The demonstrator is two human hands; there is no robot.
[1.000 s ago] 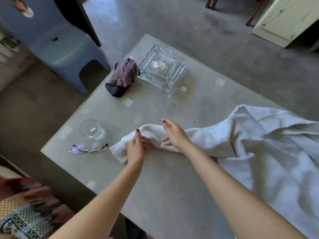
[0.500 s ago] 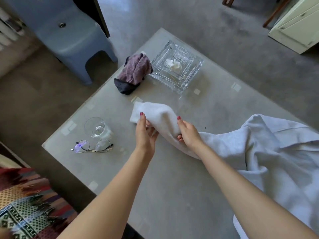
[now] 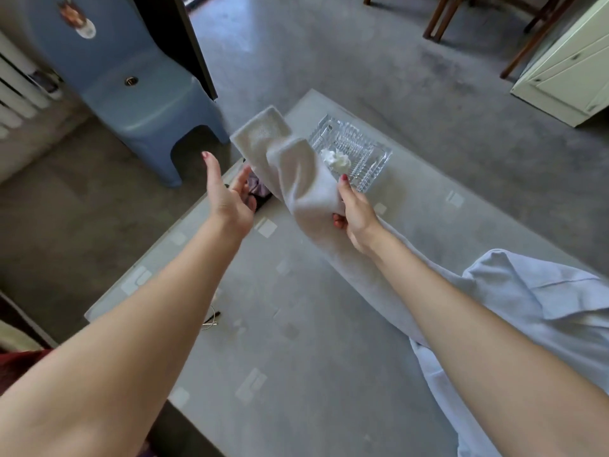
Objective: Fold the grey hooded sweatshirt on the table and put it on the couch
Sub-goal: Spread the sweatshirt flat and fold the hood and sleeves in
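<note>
The grey hooded sweatshirt [image 3: 543, 311] lies bunched on the right side of the glass table [image 3: 296, 374]. One sleeve [image 3: 296, 173] is lifted off the table and stretched toward the far left, its cuff in the air. My right hand [image 3: 354, 209] grips that sleeve about a hand's length below the cuff. My left hand [image 3: 229, 192] hovers left of the sleeve with fingers spread, touching nothing. The couch is only a patterned red sliver at the bottom-left corner.
A cut-glass dish [image 3: 359, 153] with a white wad sits at the table's far end. A purple-and-black cloth [image 3: 258, 191] shows behind my left hand. Glasses [image 3: 211, 319] peek from under my left forearm. A blue plastic stool [image 3: 141, 103] stands left; a cream cabinet [image 3: 566, 70] far right.
The sleeve went from lying on the table to being raised and pulled toward the far end. My left hand let go of it and opened; my right hand kept its grip.
</note>
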